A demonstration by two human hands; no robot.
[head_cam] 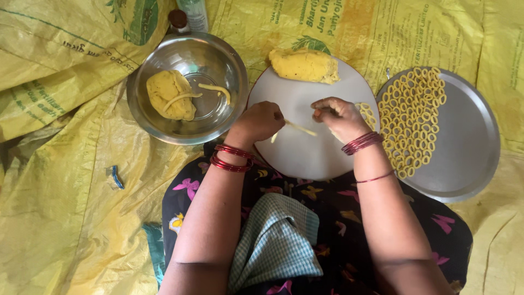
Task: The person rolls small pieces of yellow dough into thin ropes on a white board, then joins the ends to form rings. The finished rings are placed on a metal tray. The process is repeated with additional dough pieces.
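My left hand (261,121) and my right hand (338,116) are over a white round plate (305,153) on my lap. Between them runs a thin rolled strand of yellow dough (299,129); both hands pinch its ends. A lump of yellow dough (304,65) lies at the plate's far edge. A few finished dough rings (367,113) sit on the plate beside my right hand. Red bangles are on both wrists.
A steel bowl (218,54) at the left holds another dough lump (170,94) and strands. A steel tray (464,142) at the right carries several rows of dough rings (412,117). A bottle (178,19) stands behind the bowl. Yellow woven sacks (71,218) cover the floor.
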